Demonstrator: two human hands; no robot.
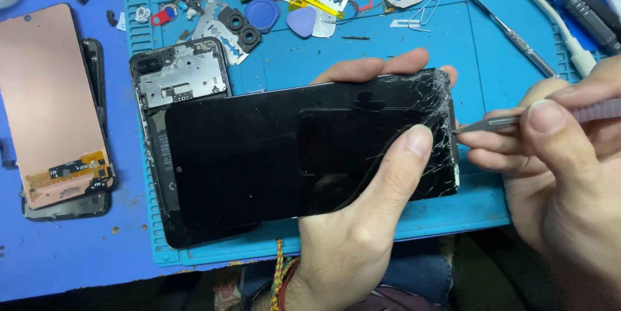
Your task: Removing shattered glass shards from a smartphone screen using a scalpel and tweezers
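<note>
The left hand (362, 220) grips the cracked phone screen (304, 149); the right hand (563, 175) has its fingers (550, 123) pinching tweezers (491, 123) at the screen's shattered edge.

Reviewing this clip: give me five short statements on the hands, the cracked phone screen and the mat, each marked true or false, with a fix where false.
1. The left hand holds the black phone screen, thumb on its glass. True.
2. The screen is cracked at the end far from the tool. False: the cracks spread over the right end, next to the tool tip.
3. The right hand holds a thin metal tool pointed at the screen's cracked edge. True.
4. The work lies on a red mat. False: the mat is blue.
5. An opened phone body lies on the mat behind the screen. True.
</note>
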